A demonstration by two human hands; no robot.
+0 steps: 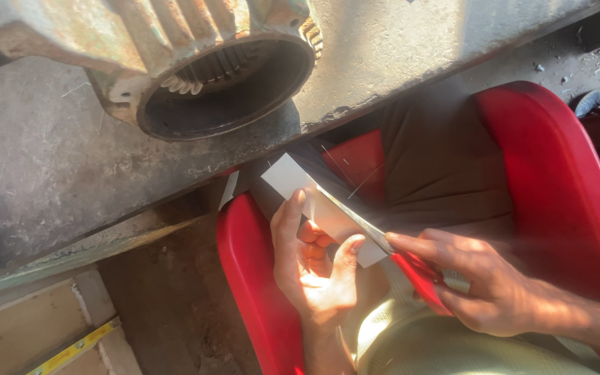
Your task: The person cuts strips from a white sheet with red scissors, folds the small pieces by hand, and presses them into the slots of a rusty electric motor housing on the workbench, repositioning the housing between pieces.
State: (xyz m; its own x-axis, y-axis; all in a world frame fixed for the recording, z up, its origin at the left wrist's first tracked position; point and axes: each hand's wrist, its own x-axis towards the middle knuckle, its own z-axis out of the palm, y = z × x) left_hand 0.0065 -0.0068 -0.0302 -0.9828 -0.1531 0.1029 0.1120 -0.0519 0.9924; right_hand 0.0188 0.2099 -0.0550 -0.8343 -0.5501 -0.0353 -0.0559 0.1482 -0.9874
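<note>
Scissors point(390, 253), red-handled, with blades partly open and cutting into a white card: held in the right hand point(484, 281), whose grip is closed through and around the handles, index finger laid forward along the upper blade. White card point(314, 201), a flat rectangular strip, tilted, one corner pointing up and left toward the counter edge; it sits over the person's lap, between the two hands. Left hand point(310, 267), palm toward the camera, grip loosely closed on the card: thumb and one finger rise against its underside and lower edge, the remaining fingers curled behind it. A pale woven strap or cloth point(397, 326) lies across the lap below the hands. Red plastic chair point(557, 180), seat and raised sides showing on both flanks of the dark trousers point(439, 160). A small white offcut point(228, 189) stands just beside the chair's left rim, under the counter edge. Lower left: wooden boards point(22, 333) with a yellow measuring tape point(74, 347) lying on them. Beyond, a worn grey concrete counter point(50, 153) carries a rusted, finned motor housing point(223, 76), its open round bore facing the camera and showing slotted teeth inside.
</note>
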